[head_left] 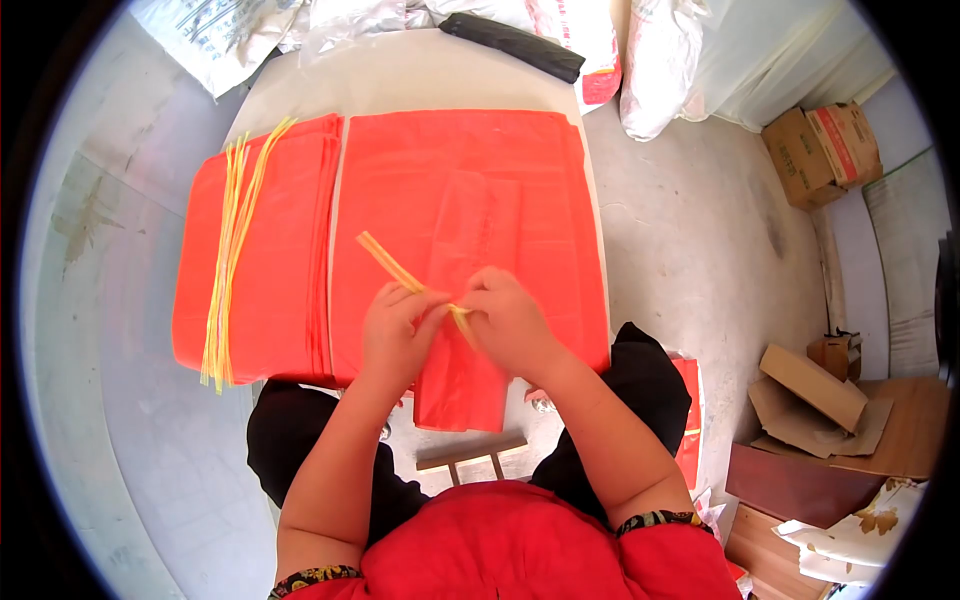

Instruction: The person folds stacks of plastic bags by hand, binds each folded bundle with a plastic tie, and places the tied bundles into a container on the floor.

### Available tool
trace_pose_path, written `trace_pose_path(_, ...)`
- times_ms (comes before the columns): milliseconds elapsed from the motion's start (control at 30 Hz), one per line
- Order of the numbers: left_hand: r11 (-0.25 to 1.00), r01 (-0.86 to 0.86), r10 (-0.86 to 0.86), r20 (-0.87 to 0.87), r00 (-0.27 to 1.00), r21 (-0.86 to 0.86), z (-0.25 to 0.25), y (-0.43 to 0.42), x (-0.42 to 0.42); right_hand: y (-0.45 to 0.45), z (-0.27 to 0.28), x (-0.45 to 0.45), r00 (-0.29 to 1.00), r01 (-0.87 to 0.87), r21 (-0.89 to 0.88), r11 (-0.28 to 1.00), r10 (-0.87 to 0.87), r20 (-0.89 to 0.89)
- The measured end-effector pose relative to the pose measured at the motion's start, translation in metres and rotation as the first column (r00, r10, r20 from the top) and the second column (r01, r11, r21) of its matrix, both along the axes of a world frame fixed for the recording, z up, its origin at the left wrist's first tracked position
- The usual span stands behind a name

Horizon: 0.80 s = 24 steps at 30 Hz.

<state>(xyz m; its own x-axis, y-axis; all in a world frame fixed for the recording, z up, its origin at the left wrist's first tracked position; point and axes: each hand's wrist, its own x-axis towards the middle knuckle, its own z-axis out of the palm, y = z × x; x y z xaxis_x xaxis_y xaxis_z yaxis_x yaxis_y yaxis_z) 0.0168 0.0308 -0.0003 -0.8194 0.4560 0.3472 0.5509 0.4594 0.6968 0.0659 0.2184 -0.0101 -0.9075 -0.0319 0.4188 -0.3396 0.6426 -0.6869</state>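
Observation:
A folded red plastic bag bundle (468, 385) lies lengthwise over the table's near edge, on a wide stack of red plastic bags (385, 175). Both hands meet above it on a yellow strip tie (385, 256). My left hand (402, 325) pinches the tie, whose long loose end points up and left. My right hand (507, 318) has its fingers closed around the other part, with a short yellow end hanging below. The right hand is slightly blurred. Whether the tie passes under the folded bundle is hidden by the hands.
Several yellow strips (235, 250) lie on a second red stack (290, 210) at left. A black roll (512, 46) rests at the far end of the pale table (375, 75). Cardboard boxes (825, 150) stand on the floor to the right, with white sacks (660, 60) behind.

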Motion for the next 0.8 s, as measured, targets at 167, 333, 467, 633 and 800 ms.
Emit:
trace_pose_path(167,1.000,-0.001,0.001,0.021,1.000,0.022,-0.001,0.000,0.000,-0.004,0.022,0.003,0.991,-0.017,0.026,1.000,0.013,0.130)
trace_pose_path(333,0.993,-0.116,0.117,-0.042,0.992,0.021,-0.011,-0.002,-0.003,0.002,0.001,-0.001,0.996,0.090,0.111,0.990,-0.090,-0.005)
trace_pose_path(467,0.978,-0.178,0.165,-0.122,0.979,-0.104,-0.007,-0.006,-0.004,0.009,0.001,0.002,0.987,0.160,0.201,0.966,-0.157,-0.030)
trace_pose_path(633,0.944,-0.193,0.165,-0.123,0.979,-0.267,-0.011,-0.008,-0.006,0.016,0.003,0.008,0.986,0.158,0.322,0.934,-0.167,0.002)
trace_pose_path(800,0.958,-0.188,0.238,0.233,0.943,-0.218,-0.006,-0.002,-0.002,0.023,0.001,0.009,0.978,0.188,0.204,0.961,-0.202,0.052)
